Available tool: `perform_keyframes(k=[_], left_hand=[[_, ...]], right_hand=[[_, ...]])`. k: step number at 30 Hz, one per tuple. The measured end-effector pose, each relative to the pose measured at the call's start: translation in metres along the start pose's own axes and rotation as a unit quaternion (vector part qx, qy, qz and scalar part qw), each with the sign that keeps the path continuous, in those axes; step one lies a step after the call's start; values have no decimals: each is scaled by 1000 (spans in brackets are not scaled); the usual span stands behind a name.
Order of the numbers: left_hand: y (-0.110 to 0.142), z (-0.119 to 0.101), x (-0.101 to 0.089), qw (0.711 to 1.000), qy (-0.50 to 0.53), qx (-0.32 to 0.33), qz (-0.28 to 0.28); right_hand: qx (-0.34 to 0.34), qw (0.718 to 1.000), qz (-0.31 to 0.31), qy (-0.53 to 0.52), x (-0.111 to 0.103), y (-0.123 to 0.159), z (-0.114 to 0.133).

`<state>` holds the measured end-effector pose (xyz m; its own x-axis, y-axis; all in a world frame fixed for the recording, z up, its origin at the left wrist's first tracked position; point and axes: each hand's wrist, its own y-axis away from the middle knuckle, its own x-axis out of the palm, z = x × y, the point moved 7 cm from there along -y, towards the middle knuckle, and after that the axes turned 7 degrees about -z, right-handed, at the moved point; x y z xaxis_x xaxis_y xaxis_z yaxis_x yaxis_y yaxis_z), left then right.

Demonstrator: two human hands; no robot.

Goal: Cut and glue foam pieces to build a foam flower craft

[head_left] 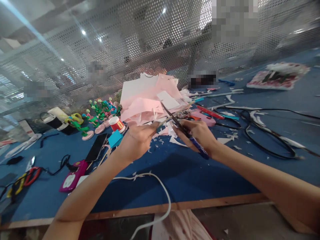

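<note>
My left hand (140,138) is closed in a pinch on one end of a thin pale strip (183,109). From those fingertips the strip slants up to the right; I cannot make out its material. My right hand (198,135) grips dark-bladed scissors (174,119) with a blue handle, the blades pointing up and left. They cross the strip just beyond my left fingers; whether they touch it I cannot tell. Behind both hands lie pink paper sheets (142,108) and a small white card (168,100).
Left on the blue table (140,190) are a red-and-white paper cup (117,124), green figures on pink bases (88,134), a phone (96,147), a magenta device (74,177) and red-and-yellow-handled scissors (32,176). A black cable (271,154) loops at right. A white cable (165,190) hangs over the front edge.
</note>
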<state>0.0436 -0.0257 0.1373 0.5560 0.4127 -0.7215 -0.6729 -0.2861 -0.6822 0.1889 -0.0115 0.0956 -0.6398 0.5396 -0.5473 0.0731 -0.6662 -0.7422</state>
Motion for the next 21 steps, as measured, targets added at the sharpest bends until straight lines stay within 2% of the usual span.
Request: perform_keyframes(k=[3,4,5,8,10,12,16,18,21], left_hand=[[6,-1,15,996,-42,10,77],[7,0,17,995,-44,8,86],[6,2,17,996,-38,2,79],[2,9,5,1000,-5,-18,7],[0,9,0,1000,7,-19,-15],[1,5,1,1000,2,-9,-1],[4,-7,13,997,-18,24,65],[3,-5,10,998,-10,24,54],[-1,4,-5,1000,-7,10,5]], right_hand=[[-24,999,-8,20,4,0,-3],[-26,999,-5,21,5,0,-4],[-23,1000,0,20,6,0,-5],[-3,1000,13,11,5,1,-5],[-5,1000,2,7,3,1,-3],[-21,1000,-22,8,0,1,-1],[-60,997,-46,21,-1,1,0],[-54,998,-31,18,0,1,0],[-27,1000,-8,6,1,1,0]])
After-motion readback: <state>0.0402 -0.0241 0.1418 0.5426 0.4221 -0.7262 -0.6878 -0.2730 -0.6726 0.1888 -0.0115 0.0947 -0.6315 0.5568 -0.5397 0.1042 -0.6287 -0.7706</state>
